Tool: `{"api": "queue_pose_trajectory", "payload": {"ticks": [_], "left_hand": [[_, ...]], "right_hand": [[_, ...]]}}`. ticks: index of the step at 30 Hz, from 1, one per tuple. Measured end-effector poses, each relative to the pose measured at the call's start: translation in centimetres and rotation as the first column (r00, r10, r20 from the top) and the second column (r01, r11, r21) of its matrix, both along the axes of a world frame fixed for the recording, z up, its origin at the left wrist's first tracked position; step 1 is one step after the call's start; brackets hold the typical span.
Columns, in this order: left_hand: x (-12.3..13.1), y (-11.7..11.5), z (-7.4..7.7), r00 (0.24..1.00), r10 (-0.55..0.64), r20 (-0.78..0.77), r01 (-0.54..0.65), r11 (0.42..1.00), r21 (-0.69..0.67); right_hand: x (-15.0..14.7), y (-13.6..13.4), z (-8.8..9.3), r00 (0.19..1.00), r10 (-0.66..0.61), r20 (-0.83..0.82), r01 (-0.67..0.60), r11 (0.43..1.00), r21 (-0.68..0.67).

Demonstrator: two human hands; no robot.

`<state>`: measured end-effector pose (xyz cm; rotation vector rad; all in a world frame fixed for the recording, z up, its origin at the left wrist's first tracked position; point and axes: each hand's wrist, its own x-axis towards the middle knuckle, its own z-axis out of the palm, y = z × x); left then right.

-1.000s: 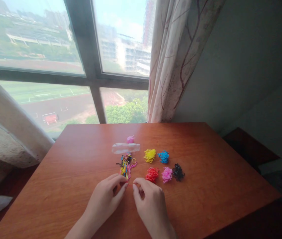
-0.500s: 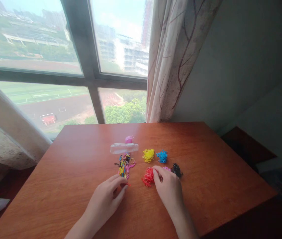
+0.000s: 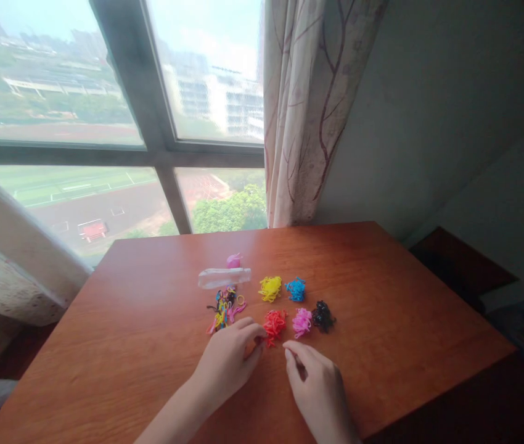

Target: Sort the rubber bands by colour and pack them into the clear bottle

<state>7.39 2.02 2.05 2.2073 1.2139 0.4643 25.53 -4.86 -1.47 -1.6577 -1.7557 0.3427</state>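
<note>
Small coloured rubber bands lie sorted in heaps on the wooden table. My left hand [image 3: 234,354] has its thumb and finger curled together at the left edge of the red rubber bands [image 3: 275,323]. Whatever is between those fingertips is too small to make out. Just right of and below that heap, my right hand [image 3: 317,381] is closed in a pinch, its fingertips apart from the heap; what they hold cannot be made out. Beyond my left hand lies a mixed heap of rubber bands [image 3: 225,306] in several colours, partly covered by the hand.
Behind the red heap are yellow bands [image 3: 270,288] and blue bands [image 3: 296,289]. Pink bands [image 3: 302,322] and black bands [image 3: 323,316] sit to the right. A clear plastic bottle [image 3: 224,278] lies on its side before a pink object [image 3: 234,260]. A window [image 3: 216,203] stands beyond the table [image 3: 396,333].
My left hand has moved right, from the mixed heap to the red bands. My right hand has drawn back from the red heap toward me, uncovering the pink bands. The view has shifted slightly.
</note>
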Motion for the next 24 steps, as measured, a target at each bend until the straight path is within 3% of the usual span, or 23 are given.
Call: {"api": "queue_pose_trajectory", "payload": {"ticks": [5,11,21,24], "left_hand": [[1.1,0.7,-0.1,0.997,-0.003,-0.076,0.003,1.000,0.006],[0.3,1.0,0.0,0.989,0.064,-0.136,-0.060,0.998,0.031],[-7.0,1.6,-0.6,0.945,0.302,-0.123,-0.280,0.946,0.165],[-8.0,1.0,-1.1,0.929,0.337,-0.152,-0.314,0.936,0.157]], "right_hand": [[-0.6,-0.5,0.0,1.000,0.024,-0.013,-0.024,0.999,-0.032],[-1.2,-0.6,0.2,0.999,0.031,-0.034,-0.033,0.998,-0.054],[-4.1,0.0,1.2,0.997,0.069,0.022,-0.067,0.993,-0.096],[-5.5,0.7,1.9,0.994,0.061,0.086,-0.047,0.986,-0.158]]}}
